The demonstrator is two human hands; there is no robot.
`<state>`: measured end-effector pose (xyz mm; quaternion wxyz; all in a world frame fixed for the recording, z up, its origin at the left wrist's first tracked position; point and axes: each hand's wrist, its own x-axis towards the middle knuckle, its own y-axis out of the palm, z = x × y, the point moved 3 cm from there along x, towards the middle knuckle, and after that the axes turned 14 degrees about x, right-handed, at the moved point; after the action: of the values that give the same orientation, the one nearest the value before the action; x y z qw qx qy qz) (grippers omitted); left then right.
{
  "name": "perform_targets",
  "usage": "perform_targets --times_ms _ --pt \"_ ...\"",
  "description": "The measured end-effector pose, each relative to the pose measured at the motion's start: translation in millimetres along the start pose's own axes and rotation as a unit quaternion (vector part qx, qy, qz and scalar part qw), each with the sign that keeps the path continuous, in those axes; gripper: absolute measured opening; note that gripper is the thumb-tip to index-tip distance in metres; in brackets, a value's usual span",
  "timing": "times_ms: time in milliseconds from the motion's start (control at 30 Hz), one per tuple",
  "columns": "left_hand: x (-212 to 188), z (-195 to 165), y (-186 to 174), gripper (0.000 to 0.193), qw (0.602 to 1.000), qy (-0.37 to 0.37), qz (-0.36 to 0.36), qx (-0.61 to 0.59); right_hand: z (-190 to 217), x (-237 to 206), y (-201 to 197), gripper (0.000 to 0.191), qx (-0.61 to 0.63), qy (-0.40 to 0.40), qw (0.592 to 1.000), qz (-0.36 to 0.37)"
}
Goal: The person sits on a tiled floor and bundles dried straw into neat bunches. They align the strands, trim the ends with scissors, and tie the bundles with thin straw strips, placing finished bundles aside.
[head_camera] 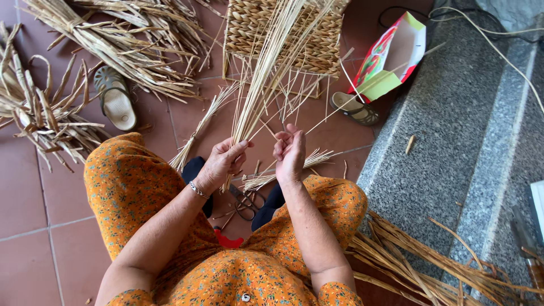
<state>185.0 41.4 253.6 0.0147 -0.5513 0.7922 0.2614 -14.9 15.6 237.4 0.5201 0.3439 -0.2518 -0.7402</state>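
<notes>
Pale straw bundle (266,73) stands upright, fanning outward.

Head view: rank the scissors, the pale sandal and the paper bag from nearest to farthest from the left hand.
From the left hand:
1. Scissors, on the floor just below it, between the knees.
2. Pale sandal, up and to the left.
3. Paper bag, far upper right, by the stone step.

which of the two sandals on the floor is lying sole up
Neither looks flipped; both show their straps. The pale sandal lies left by dried leaves, the brown sandal beside the paper bag.
</notes>
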Motion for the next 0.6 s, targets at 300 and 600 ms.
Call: perform_targets --times_ms 300,600 --pt "14.0 18.4 -10.8 0.03 0.99 0.031 -0.03 0.136 -11.4 8.3 12.9 0.06 -0.155 0.05 0.981 0.106" --pt "9.1 20.6 -0.3 0.023 0.998 -0.03 0.053 0.031 -26.8 9.4 25.0 0.075 -0.133 0.094 0.976 0.148"
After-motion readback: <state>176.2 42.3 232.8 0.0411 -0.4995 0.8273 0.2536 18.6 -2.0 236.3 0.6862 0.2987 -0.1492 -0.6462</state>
